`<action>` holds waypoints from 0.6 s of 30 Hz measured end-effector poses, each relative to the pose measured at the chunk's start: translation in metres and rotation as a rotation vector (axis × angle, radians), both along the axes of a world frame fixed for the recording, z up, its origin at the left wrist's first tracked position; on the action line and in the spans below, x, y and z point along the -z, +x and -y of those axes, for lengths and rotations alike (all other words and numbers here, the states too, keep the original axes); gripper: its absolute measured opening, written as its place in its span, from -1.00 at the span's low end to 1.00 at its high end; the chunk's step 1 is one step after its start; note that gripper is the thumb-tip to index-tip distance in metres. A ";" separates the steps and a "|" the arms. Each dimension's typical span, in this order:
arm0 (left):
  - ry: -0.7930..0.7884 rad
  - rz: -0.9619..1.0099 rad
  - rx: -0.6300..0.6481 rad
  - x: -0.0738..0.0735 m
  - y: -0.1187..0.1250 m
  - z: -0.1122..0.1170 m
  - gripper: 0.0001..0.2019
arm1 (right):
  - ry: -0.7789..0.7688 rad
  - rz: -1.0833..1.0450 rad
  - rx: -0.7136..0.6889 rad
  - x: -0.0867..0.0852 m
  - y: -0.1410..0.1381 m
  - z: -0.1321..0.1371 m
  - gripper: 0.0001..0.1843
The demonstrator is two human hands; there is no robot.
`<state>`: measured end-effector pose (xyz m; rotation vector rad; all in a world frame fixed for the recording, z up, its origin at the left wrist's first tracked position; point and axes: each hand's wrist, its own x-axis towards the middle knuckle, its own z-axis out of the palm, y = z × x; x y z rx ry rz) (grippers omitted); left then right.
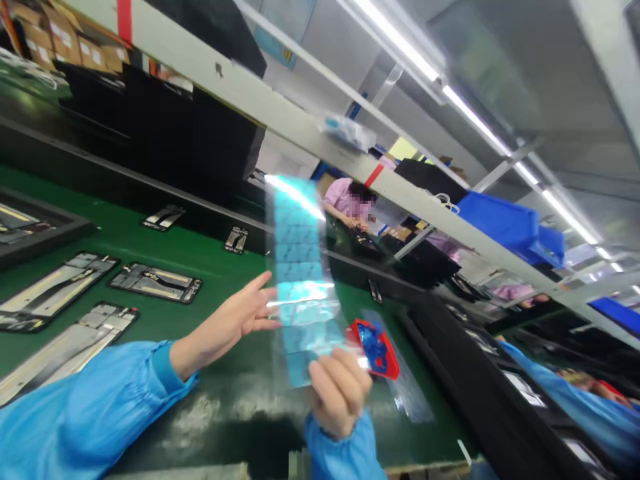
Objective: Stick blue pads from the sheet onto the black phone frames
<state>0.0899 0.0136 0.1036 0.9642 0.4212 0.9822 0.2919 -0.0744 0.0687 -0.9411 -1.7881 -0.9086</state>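
My right hand point(337, 390) is closed around the lower end of a clear plastic sheet point(300, 267) that carries rows of small blue square pads, and holds it upright. My left hand point(240, 317) has its fingers stretched out, the fingertips touching the sheet's left edge. A red and blue tool point(375, 347) shows just behind my right hand, beside the sheet's lower right; whether my hand grips it is hidden.
Several flat metal phone frames point(155, 280) lie on the green conveyor belt point(200, 253) to the left. Black trays point(35, 223) line the belt. A white rail point(280, 113) crosses overhead. Another person in pink point(345, 200) sits across; a blue sleeve point(575, 393) is at right.
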 end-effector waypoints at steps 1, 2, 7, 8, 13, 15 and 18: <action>0.024 -0.047 -0.032 0.001 0.004 0.000 -0.27 | -0.148 -0.048 -0.040 0.021 -0.008 0.010 -0.44; 0.032 -0.099 -0.091 0.004 0.008 -0.001 -0.25 | -0.279 -0.110 -0.068 0.038 -0.017 0.018 -0.45; -0.031 -0.315 -0.181 0.050 0.011 -0.006 -0.12 | -0.666 -0.940 0.002 0.072 -0.055 0.033 -0.59; -0.042 -0.353 -0.162 0.062 0.009 -0.006 -0.12 | -0.800 -1.154 -0.014 0.074 -0.059 0.032 -0.56; 0.208 -0.703 -0.211 0.101 -0.010 -0.003 -0.08 | -1.274 -1.677 -0.220 0.084 -0.067 0.016 -0.50; 0.519 -0.849 -0.285 0.104 -0.018 -0.002 -0.11 | -1.274 -1.694 -0.216 0.088 -0.069 0.011 -0.57; 0.845 -0.906 -0.105 0.103 -0.025 0.000 -0.37 | -1.338 -1.592 -0.296 0.089 -0.074 0.007 -0.66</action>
